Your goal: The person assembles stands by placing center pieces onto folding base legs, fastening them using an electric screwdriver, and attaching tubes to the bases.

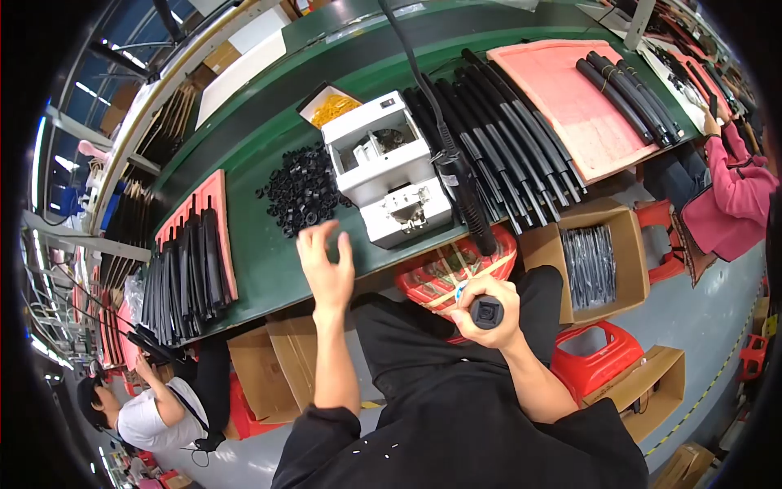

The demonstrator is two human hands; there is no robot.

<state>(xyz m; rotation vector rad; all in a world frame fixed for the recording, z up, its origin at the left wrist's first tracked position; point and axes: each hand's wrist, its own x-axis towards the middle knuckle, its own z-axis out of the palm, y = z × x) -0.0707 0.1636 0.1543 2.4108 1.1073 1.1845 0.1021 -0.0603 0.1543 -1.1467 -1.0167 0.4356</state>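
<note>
My left hand (327,265) is raised over the front edge of the green bench (261,281), its fingers apart and holding nothing. Just beyond it lies a pile of small black plastic parts (303,191). My right hand (495,314) is wrapped round a black cylindrical part (487,312), whose end faces up at the camera above my lap. To the right of the pile stands a white machine (383,167) with an open top and a metal mechanism at its front. A black tool on a cable (463,196) hangs beside the machine.
Black tubes (505,130) lie right of the machine, more on pink foam (562,122) and at left (191,261). A yellow-filled box (330,106) sits behind. Below are a red basket (415,285), cardboard box (635,253) and red stool (599,359). People sit on both sides.
</note>
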